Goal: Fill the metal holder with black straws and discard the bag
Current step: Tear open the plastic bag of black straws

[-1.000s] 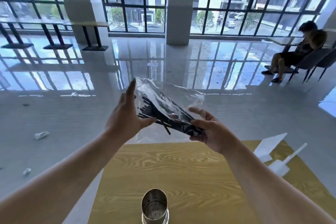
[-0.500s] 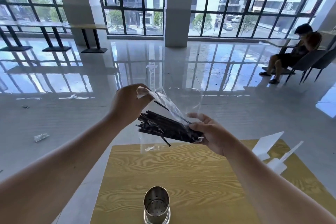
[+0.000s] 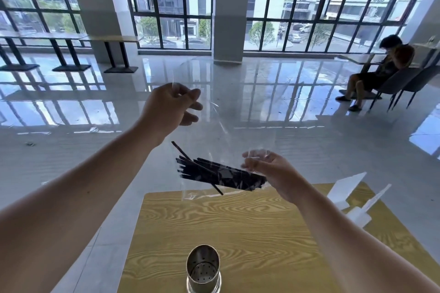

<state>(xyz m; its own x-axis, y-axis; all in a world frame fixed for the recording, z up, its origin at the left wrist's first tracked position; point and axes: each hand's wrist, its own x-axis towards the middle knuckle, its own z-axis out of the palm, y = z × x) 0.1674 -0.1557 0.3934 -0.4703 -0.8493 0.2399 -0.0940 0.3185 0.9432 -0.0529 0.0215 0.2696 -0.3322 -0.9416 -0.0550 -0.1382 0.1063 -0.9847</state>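
left hand [image 3: 170, 107]: raised above the table's far edge, fingertips pinched on the top edge of the clear bag [image 3: 226, 131].
right hand [image 3: 269, 170]: lower, fingers curled, pinching the bag's other side.
black straws [image 3: 219, 173]: bundled low inside the bag, lying nearly level.
metal holder [image 3: 203, 269]: upright and empty on the wooden table [image 3: 238, 228], near edge, well below the bag.
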